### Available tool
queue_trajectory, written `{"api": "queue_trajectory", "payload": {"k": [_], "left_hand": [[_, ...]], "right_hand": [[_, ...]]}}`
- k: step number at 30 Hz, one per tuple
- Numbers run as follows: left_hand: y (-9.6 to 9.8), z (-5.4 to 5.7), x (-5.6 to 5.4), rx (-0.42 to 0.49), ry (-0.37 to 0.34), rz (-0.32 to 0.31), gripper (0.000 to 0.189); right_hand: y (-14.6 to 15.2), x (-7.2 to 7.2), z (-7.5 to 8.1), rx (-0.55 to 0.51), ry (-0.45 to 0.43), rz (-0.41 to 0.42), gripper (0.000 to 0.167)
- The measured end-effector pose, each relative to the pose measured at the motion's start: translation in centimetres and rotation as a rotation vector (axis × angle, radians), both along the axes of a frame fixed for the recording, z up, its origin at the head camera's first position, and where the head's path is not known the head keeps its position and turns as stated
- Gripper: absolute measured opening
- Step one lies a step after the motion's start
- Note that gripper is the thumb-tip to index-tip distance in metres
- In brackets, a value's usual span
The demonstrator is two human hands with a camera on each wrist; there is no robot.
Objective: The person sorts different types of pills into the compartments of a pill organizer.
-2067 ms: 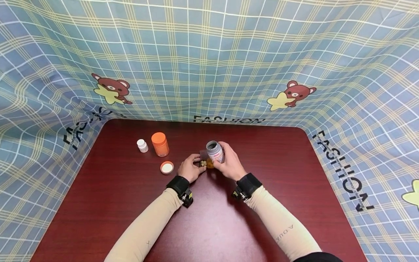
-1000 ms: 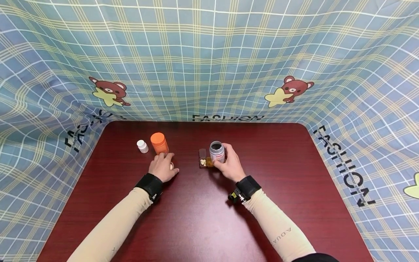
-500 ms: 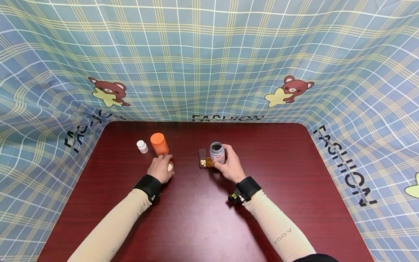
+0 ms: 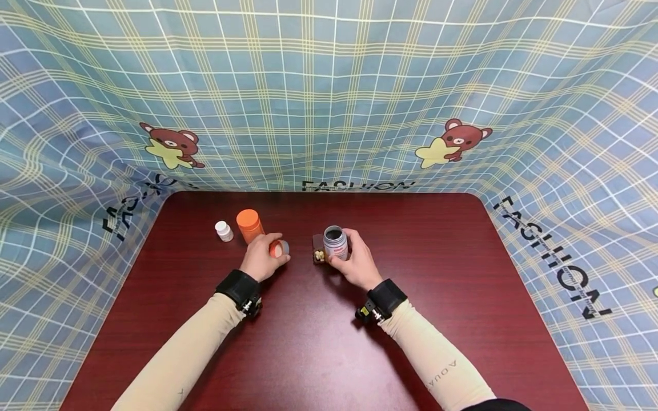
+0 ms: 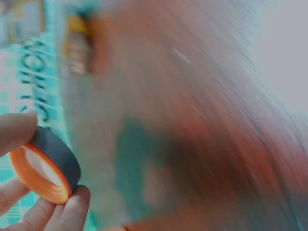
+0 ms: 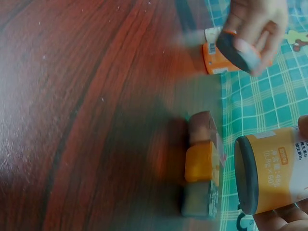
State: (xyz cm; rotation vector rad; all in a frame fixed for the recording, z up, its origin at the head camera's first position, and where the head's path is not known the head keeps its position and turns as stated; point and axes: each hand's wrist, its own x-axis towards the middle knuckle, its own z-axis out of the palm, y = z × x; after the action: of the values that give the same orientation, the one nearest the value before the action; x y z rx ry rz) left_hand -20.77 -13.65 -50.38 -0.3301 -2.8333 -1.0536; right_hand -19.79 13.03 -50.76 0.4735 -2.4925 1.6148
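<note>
My left hand (image 4: 261, 260) pinches a screw cap (image 4: 279, 249) by its rim, off the table. In the left wrist view the cap (image 5: 61, 153) is dark grey outside and orange inside, with a white liner. My right hand (image 4: 362, 266) grips an uncapped pill bottle (image 4: 336, 246) round its side, mouth upward. A printed label and dark base (image 6: 246, 175) show in the right wrist view. Just left of this bottle lies a small pill organizer (image 4: 318, 242), one lid raised over several pale tablets (image 4: 319, 256). The bottle partly hides its amber compartment (image 6: 199, 161).
An orange bottle (image 4: 249, 222) with its lid on stands behind my left hand. Left of it is a small white bottle (image 4: 223, 231). The dark red table (image 4: 319, 337) ends at a checked cloth (image 4: 329, 114) hung behind and at the sides.
My left hand left the organizer, reached the cap on the table, took hold of it and lifted it rightward. My right hand keeps the bottle, now shifted slightly left and over the organizer's amber part.
</note>
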Motion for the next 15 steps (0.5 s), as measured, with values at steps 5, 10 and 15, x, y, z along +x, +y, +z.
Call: {"api": "queue_trajectory", "payload": {"k": [5, 10, 15], "left_hand": [[1.8, 1.5, 0.1, 0.228, -0.053, 0.017, 0.054], [3.7, 3.4, 0.4, 0.521, -0.121, 0.056, 0.051], [5.6, 5.3, 0.9, 0.833, -0.152, 0.075, 0.048]], "right_hand": [[-0.4, 0.4, -0.2, 0.036, 0.026, 0.0, 0.062], [-1.0, 0.8, -0.3, 0.064, 0.059, 0.027, 0.062], [-1.8, 1.2, -0.2, 0.081, 0.074, 0.061, 0.06]]}}
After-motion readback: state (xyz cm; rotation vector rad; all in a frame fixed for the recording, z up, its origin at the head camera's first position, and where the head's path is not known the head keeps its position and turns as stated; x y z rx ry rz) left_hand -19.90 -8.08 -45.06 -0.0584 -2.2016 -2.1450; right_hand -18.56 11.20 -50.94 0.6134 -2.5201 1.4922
